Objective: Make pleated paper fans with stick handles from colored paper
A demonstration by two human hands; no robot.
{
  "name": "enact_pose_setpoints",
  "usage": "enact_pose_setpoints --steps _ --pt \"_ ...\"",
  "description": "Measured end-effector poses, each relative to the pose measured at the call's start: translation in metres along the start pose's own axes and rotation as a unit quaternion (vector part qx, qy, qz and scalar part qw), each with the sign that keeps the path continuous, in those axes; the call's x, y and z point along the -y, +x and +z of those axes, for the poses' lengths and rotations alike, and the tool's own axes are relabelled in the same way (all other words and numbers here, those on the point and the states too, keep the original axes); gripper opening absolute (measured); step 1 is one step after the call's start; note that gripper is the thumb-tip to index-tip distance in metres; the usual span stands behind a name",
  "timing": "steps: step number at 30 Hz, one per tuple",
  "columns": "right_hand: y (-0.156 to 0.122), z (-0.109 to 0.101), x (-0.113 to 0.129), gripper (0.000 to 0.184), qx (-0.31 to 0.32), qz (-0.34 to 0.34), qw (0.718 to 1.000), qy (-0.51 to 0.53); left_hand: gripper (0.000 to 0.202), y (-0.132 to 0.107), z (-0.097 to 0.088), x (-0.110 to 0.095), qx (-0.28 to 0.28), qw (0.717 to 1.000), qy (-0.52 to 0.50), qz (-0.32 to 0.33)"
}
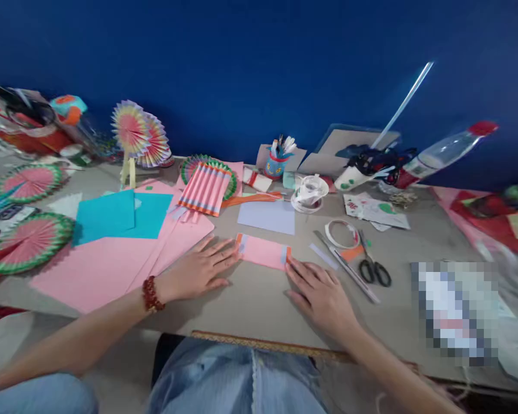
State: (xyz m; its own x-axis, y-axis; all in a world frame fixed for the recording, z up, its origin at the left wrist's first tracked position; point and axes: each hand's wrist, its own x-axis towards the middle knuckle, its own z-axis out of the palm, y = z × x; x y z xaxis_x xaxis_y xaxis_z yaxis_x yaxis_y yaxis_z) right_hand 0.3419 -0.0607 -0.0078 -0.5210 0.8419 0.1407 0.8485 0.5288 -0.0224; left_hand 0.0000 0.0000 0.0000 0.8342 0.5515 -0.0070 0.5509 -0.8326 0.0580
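A small pink paper strip with orange and grey bands at its ends lies flat on the grey table. My left hand rests flat and open, its fingertips touching the strip's left end. My right hand also lies flat with fingers stretched out, its fingertips at the strip's right end. A red bead bracelet is on my left wrist.
Large pink sheets and teal sheets lie to the left, with pleated paper fans around them. Scissors, a ruler and a tape ring lie to the right. A tape roll, pen cup and bottle stand behind.
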Motion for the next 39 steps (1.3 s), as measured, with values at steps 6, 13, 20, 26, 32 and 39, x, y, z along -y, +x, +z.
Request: enact_pose_setpoints --steps 6,13,20,26,32,39 --pt "0.011 -0.010 -0.005 0.034 -0.017 -0.013 0.999 0.031 0.064 0.000 0.001 0.001 -0.025 1.000 -0.002 0.009" --pt "0.062 -0.019 0.026 0.019 -0.053 -0.046 0.997 -0.008 0.064 0.002 -0.001 0.000 -0.032 0.999 -0.020 -0.008" --pt "0.074 -0.009 0.025 0.010 -0.043 -0.033 0.992 0.118 0.057 -0.001 -0.007 -0.007 -0.128 0.965 -0.189 -0.126" --pt "0.072 -0.009 0.023 0.008 -0.084 0.085 0.906 0.406 0.033 0.013 -0.018 -0.031 -0.151 0.832 -0.471 -0.253" --pt "0.073 -0.006 0.038 0.012 -0.078 0.086 0.858 0.499 0.032 0.043 -0.029 -0.059 -0.164 0.817 -0.517 -0.197" --pt "0.072 -0.004 0.037 0.003 -0.101 0.028 0.930 0.352 0.017 0.056 -0.027 -0.055 -0.231 0.906 -0.316 -0.159"
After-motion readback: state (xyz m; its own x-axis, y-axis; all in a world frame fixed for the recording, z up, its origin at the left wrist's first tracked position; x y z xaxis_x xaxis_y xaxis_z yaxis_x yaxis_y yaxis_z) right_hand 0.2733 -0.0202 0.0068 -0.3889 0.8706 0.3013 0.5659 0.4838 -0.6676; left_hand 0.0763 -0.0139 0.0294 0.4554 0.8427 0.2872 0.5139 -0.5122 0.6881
